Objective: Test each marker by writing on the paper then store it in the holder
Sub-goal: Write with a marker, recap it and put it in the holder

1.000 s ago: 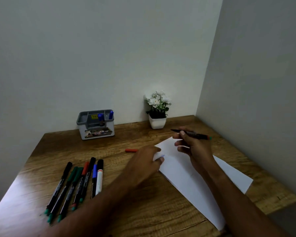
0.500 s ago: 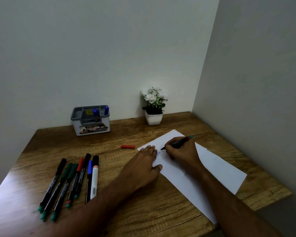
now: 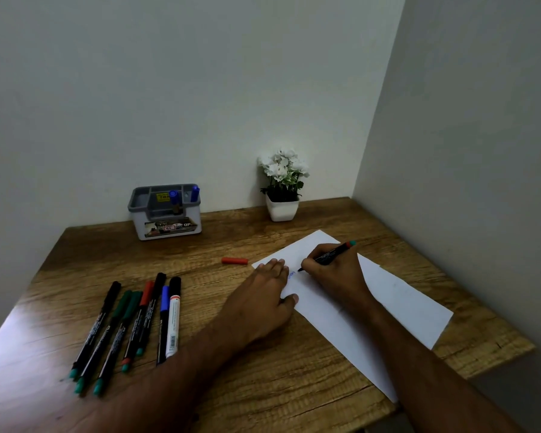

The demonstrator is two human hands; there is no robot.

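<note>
A white sheet of paper (image 3: 397,301) lies slanted on the wooden desk. My right hand (image 3: 334,273) grips an uncapped black marker (image 3: 330,255) with its tip touching the paper beside a faint blue scribble (image 3: 291,274). My left hand (image 3: 260,304) lies flat, fingers spread, pinning the sheet's left edge. A red cap (image 3: 235,260) rests on the desk just left of the paper. Several capped markers (image 3: 132,323) lie in a row at the left. The grey and white holder (image 3: 166,212) stands by the back wall with two blue-capped markers in it.
A small white pot of white flowers (image 3: 282,185) stands at the back, near the corner of the two walls. The desk's right edge (image 3: 494,360) is close to the paper's lower corner.
My right hand came down from above the sheet and set the marker's tip on the paper. My left hand settled flat on the sheet's edge. The camera view tilted slightly.
</note>
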